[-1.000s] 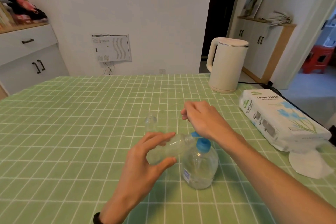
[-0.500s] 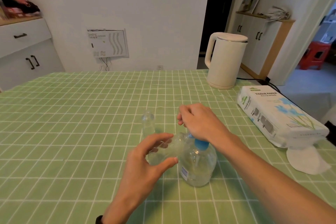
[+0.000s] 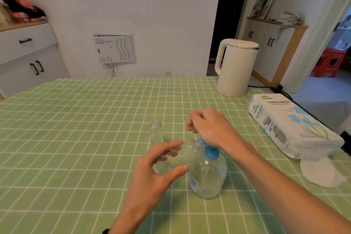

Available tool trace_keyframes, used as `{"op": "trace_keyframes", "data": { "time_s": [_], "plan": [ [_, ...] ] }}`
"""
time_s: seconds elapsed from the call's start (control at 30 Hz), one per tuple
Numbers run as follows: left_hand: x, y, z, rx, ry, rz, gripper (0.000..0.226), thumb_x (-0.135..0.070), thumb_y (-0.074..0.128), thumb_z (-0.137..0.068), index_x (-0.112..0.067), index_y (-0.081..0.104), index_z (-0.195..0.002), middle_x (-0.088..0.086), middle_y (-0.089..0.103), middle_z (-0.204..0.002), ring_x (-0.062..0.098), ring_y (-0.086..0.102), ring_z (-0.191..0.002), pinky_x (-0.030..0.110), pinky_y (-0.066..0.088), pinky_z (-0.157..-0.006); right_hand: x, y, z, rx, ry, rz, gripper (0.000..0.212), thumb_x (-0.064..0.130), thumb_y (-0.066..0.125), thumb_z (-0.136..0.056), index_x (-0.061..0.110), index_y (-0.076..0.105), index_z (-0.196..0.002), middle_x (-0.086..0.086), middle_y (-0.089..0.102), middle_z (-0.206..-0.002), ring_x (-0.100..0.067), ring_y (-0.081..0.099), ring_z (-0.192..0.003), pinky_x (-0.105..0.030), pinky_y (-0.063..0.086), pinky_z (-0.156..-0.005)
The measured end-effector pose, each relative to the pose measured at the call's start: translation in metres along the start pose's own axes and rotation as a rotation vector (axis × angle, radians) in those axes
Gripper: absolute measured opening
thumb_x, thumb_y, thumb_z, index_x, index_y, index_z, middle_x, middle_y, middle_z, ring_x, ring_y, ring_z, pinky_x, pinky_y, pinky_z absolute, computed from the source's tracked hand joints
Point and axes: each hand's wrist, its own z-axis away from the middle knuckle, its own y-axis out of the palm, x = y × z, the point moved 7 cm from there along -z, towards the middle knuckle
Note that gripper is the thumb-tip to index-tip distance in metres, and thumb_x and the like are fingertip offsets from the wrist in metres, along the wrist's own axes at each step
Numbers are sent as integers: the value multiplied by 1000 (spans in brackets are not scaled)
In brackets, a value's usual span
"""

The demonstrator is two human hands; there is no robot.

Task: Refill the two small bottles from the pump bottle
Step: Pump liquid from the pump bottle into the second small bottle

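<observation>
left hand [image 3: 152, 175]: bare | wrist: dark band [image 3: 104, 231], cut by frame edge | right hand [image 3: 210, 129]: bare

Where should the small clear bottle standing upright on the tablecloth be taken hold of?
Probably around its cylindrical body, below the narrowing shoulder, from the left side: the standing small bottle is upright, and the pump bottle sits to its near right.

My worktop [image 3: 76, 119] wears a green checked cloth. Beyond it stands a white wall [image 3: 152, 15] with a vented panel [image 3: 115, 48], white cabinets [image 3: 28, 59] to my left, a dark doorway [image 3: 231, 15] and a red stool [image 3: 330, 62] to the right.
</observation>
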Motion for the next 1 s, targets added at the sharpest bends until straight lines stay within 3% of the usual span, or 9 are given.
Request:
{"op": "trace_keyframes", "data": {
  "time_s": [0.07,0.17,0.37,0.47,0.53,0.67,0.9,1.0],
  "plan": [
    [3,0,1,7,1,-6,56,-21,95,-74,-49,75,-119,-16,79,-113,12,73,-111,25,54,-93,-4,5,0,19,13,18,43,31,46,-101,2,76,-94,-10,81,-92,-36,75,-95,-54,61,-90],
    [3,0,2,0,4,12,54,-36,90,-70,-52,74,-118,-16,79,-114,13,73,-111,20,54,-93,-7,9,1,35,24,21,42,29,48,-101,-1,76,-95,-13,81,-93,-39,75,-95,-56,61,-89],
    [2,1,4,-4,-5,28,53,-45,85,-68,-54,73,-119,-17,79,-114,13,73,-110,29,52,-95,-3,6,2,10,6,49,46,35,48,-102,-2,74,-100,-19,79,-100,-42,73,-98,-60,60,-87],
    [-2,1,3,-7,-1,32,52,-47,85,-68,-55,73,-118,-17,79,-114,13,73,-109,27,51,-93,0,3,-1,10,-14,76,47,38,47,-102,1,75,-99,-17,79,-98,-35,74,-80,-56,61,-86],
    [-3,0,2,-10,5,32,52,-47,86,-68,-55,73,-118,-17,79,-113,13,73,-108,29,51,-94,4,1,-2,-2,-33,91,46,39,48,-101,2,75,-97,-17,79,-96,-26,64,-66,-53,61,-81],
    [-2,1,1,-8,9,37,52,-45,87,-68,-52,74,-118,-15,79,-114,15,74,-109,31,52,-95,2,2,-2,4,-29,33,45,35,49,-101,-3,73,-103,-20,78,-102,-41,73,-96,-58,61,-89],
    [5,4,2,8,-3,42,52,-44,86,-68,-55,74,-117,-15,79,-114,13,73,-108,19,53,-92,-7,10,0,27,-4,-10,41,28,49,-102,-6,72,-104,-24,77,-103,-45,72,-100,-59,60,-87],
    [5,3,2,9,-7,49,52,-44,86,-68,-53,74,-118,-14,79,-115,15,73,-109,23,52,-92,-7,9,0,22,-3,-19,41,28,49,-102,-6,72,-103,-23,77,-102,-45,72,-99,-59,60,-87]
  ]
}}
